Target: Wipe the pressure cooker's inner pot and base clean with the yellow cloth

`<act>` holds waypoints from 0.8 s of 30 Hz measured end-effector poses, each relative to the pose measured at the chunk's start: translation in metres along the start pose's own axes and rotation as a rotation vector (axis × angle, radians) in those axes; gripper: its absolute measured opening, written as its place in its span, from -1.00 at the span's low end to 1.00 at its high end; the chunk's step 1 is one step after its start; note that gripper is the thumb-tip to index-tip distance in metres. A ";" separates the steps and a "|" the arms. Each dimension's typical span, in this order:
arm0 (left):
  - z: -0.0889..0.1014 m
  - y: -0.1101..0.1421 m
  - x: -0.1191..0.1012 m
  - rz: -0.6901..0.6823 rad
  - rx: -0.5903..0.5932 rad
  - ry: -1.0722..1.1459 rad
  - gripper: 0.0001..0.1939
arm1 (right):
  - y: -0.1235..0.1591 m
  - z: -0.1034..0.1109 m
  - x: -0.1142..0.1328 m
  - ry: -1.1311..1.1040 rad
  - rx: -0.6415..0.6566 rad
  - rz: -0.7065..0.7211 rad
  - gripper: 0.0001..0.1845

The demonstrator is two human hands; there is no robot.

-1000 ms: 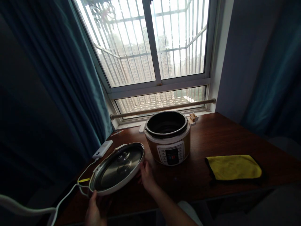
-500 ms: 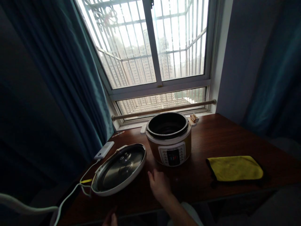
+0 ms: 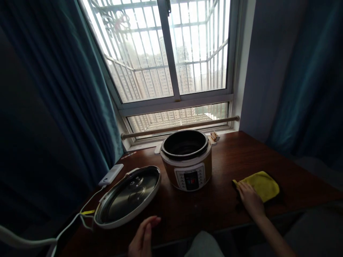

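My right hand [image 3: 249, 200] is on the left part of a yellow cloth [image 3: 264, 185] with dark edging, its fingers closed on the fabric. The cloth lies on the table at the right. My left hand [image 3: 143, 235] is held low near the table's front edge, fingers loosely curved, thumb apart, nothing in them. Just beyond it a round pot lid [image 3: 128, 198] rests with its metal inner side up. An electric pressure cooker [image 3: 187, 160] stands in the middle without its lid, its dark inner pot showing and its control panel facing me.
A white power bank [image 3: 111, 175] lies at the left with a white cable [image 3: 70, 223] running from it, a yellow tie [image 3: 88, 212] on the cable. The brown table [image 3: 227, 157] meets a barred window [image 3: 171, 64]. Blue curtains [image 3: 66, 89] hang at the sides.
My right hand has gone from in front of the cooker to the yellow cloth and taken hold of it; the cloth looks bunched. My left hand has risen further into view. The camera view has shifted slightly.
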State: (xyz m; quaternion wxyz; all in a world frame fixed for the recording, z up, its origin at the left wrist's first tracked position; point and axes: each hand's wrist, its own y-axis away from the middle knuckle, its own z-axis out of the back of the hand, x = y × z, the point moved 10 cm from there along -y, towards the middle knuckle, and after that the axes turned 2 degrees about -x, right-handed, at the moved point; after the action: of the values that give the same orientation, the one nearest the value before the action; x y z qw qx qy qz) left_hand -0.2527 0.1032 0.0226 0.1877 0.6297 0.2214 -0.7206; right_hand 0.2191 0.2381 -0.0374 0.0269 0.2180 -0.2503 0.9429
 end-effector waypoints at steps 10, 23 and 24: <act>-0.060 -0.069 -0.148 -0.350 -0.066 0.021 -0.70 | -0.155 0.114 0.036 -0.470 -0.290 -0.345 -0.29; -0.113 -0.221 -0.153 -0.205 -0.159 -0.212 -0.67 | -0.234 0.066 0.156 -0.167 -0.053 -0.212 -0.69; -0.117 -0.226 -0.147 -0.185 -0.152 -0.217 -0.67 | -0.237 0.066 0.155 -0.150 -0.048 -0.200 -0.70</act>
State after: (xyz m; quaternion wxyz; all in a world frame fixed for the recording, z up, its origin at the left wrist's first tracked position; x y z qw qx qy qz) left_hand -0.2607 0.3549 0.1742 0.1903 0.5090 0.3108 -0.7798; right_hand 0.1433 0.4042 0.1886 0.1070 0.3112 -0.2512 0.9103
